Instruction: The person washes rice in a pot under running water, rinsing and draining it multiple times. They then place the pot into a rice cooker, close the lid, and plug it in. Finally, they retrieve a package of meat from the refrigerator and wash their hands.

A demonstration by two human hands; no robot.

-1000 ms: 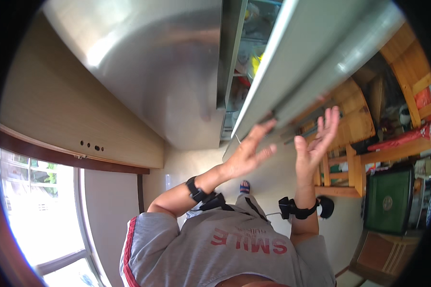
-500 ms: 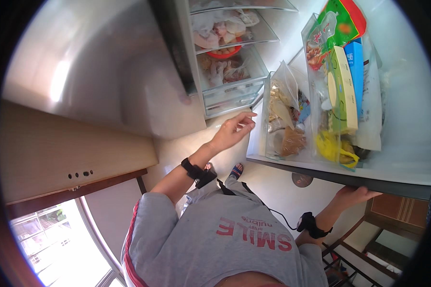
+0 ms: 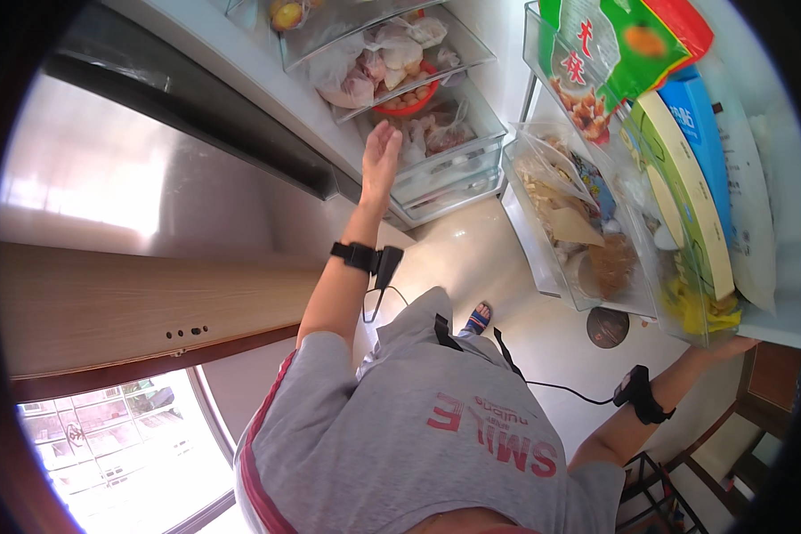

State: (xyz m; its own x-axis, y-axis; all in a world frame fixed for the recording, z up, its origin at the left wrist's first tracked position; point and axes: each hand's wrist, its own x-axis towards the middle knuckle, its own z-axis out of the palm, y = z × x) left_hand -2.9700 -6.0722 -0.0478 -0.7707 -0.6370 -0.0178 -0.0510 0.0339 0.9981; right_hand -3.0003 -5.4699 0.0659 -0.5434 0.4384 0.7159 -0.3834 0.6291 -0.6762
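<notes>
My left hand (image 3: 382, 165) reaches up toward the open refrigerator compartment, fingers stretched out and holding nothing. It is nearest to the lower shelf (image 3: 468, 147), where plastic bags of food (image 3: 447, 133) lie. Just above is a red bowl (image 3: 416, 107) with several round, pale-brown items in it. More bagged food (image 3: 392, 55) rests on the glass shelf over that. My right hand (image 3: 730, 347) is at the lower edge of the open refrigerator door (image 3: 779, 325) and appears to grip it; the door partly hides its fingers.
Door bins on the right hold a green-and-red food packet (image 3: 627, 53), a long green box (image 3: 685, 191), a blue box (image 3: 696, 133), a yellow bag (image 3: 699, 307) and bagged dry goods (image 3: 565, 205). A wooden cabinet (image 3: 133, 294) and window (image 3: 116, 454) stand left; a round dark object (image 3: 608, 327) lies on the floor.
My left hand has moved up and left, from beside the door bins to the shelves. The door has swung farther right with my right hand at its edge. More shelves now show.
</notes>
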